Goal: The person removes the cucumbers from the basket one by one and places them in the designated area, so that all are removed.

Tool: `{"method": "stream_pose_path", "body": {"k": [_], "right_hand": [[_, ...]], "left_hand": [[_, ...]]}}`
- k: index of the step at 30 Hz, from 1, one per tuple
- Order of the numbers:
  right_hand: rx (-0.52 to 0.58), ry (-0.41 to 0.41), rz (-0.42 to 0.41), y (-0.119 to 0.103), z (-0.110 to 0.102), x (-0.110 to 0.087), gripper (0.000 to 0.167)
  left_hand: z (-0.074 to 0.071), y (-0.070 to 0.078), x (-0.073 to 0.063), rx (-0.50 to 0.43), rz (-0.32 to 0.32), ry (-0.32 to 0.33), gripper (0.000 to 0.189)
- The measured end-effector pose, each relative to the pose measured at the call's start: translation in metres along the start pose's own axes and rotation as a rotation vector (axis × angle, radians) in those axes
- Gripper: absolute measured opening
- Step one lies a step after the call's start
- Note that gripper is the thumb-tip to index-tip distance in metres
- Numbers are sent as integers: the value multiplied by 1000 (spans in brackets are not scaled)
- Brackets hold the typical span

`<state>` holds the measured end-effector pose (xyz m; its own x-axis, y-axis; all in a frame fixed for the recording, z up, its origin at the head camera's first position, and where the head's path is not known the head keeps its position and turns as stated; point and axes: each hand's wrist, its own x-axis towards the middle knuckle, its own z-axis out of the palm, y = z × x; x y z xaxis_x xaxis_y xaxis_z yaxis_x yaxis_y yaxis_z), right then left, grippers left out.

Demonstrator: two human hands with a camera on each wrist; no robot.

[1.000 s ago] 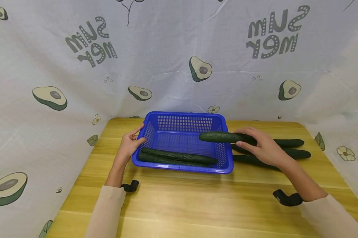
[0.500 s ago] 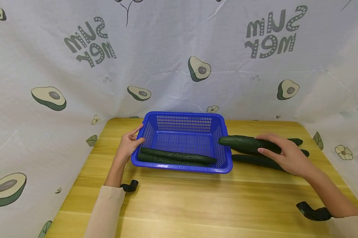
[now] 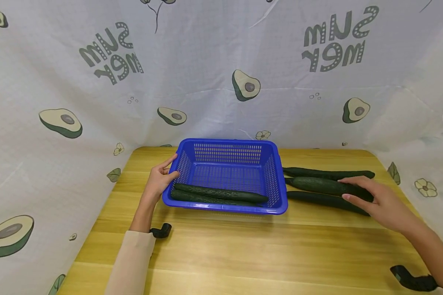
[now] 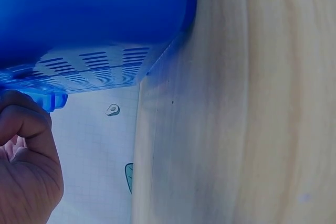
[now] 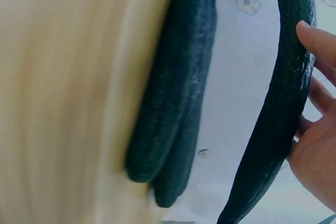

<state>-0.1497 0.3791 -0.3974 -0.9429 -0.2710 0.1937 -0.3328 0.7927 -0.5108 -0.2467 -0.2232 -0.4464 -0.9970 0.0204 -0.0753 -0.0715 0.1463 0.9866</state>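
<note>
My left hand [image 3: 158,179] grips the left rim of a blue plastic basket [image 3: 227,209], thumb and fingers at its edge. Inside, two dark green cucumbers [image 3: 221,191] lie along the near wall. On the right, my right hand [image 3: 387,205] holds a cucumber [image 3: 317,185] by its right end. The right wrist view shows this held cucumber [image 5: 278,103] raised above the table, with thumb and fingers around its side. Below it rest other cucumbers [image 5: 170,93]. In the head view a far cucumber [image 3: 328,174] and a near cucumber [image 3: 324,200] show on either side of it.
The wooden table [image 3: 221,250] extends in front of the basket. Behind it hangs a pale curtain [image 3: 206,61] printed with avocados and lettering. Each wrist wears a black camera mount [image 3: 161,230].
My right hand has carried its cucumber rightward, from over the basket's right side to above the cucumbers on the table. My left hand has stayed at the basket rim.
</note>
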Motion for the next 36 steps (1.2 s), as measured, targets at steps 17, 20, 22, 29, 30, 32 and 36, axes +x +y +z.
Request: {"method": "stream_pose_path", "body": {"k": [17,20,22,29,30,32,36], "right_hand": [[-10,-96,-30,13,45,-22,40],[-18,-114,-15,15,49,-24,39],[-26,-123,0,16,52,-24,39],[-49,-97,-21,23,55,-17,39],[-52,-87,-29,23,55,-16,39],[-43,-79,-40,24,55,-13,39],[-37,-83,-41,24,54,-10,40]], "left_hand": [[2,1,-1,6,-6,11,69],[2,0,0,7,-7,13,69],[2,0,0,10,-7,12,69],[1,-1,0,14,-2,10,69],[1,-1,0,15,-3,12,69],[1,-1,-1,16,-5,12,69],[1,-1,-1,16,-6,9,70]]}}
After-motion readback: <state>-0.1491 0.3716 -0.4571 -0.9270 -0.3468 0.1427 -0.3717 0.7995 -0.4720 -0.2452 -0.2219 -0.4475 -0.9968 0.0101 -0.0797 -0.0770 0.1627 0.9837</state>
